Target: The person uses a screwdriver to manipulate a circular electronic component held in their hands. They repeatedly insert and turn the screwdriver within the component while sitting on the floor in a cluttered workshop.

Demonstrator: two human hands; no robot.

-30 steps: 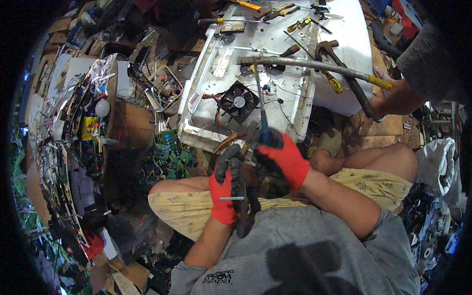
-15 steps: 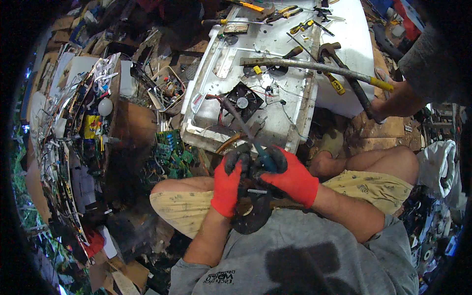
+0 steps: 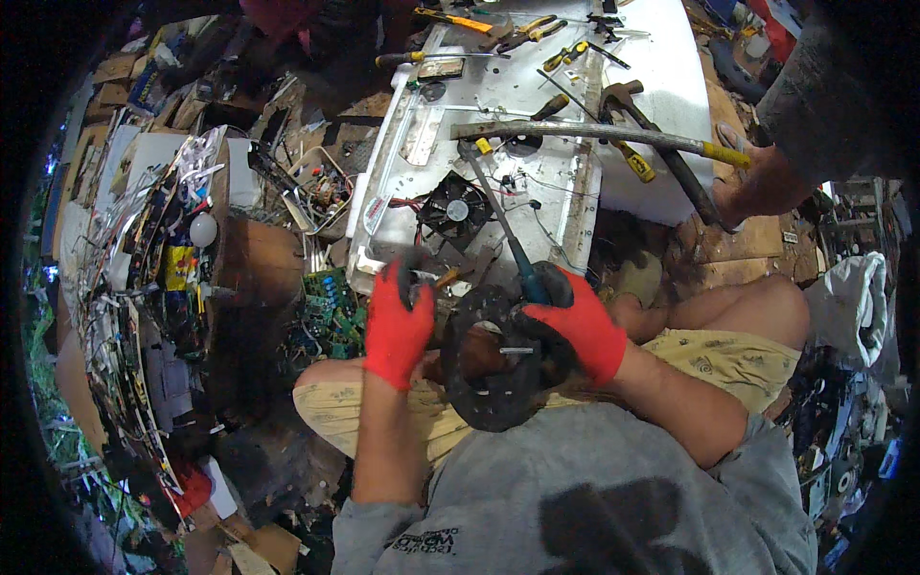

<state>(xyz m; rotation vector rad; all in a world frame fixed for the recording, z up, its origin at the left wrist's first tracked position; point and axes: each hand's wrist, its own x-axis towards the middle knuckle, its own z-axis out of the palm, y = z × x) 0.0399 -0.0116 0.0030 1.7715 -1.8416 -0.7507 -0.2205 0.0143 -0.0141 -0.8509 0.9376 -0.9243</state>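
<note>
My right hand (image 3: 580,326), in a red glove with dark fingers, grips the teal handle of a long screwdriver (image 3: 500,218), its shaft pointing up and away over a white panel. Against that hand, in my lap, leans a black ring-shaped part (image 3: 458,369) with a wide round opening; a short metal pin (image 3: 516,351) shows across it. Left of the ring, my left hand (image 3: 399,324), gloved alike, is apart from it, thumb and fingers spread, fingertips blurred. Past my hands a black computer fan (image 3: 452,206) with wires lies on the panel.
The white panel (image 3: 383,254) carries pliers (image 3: 532,32), a hammer (image 3: 655,134) and a long yellow-ended bar (image 3: 575,127). Another person's limb (image 3: 767,182) is close to the bar at right. Green circuit boards (image 3: 331,307) and a scrap pile (image 3: 144,287) sit left.
My left hand has come away from the ring and moved left. The screwdriver and right hand have shifted slightly right, leaving more of the ring in sight. The whole view has tilted a little.
</note>
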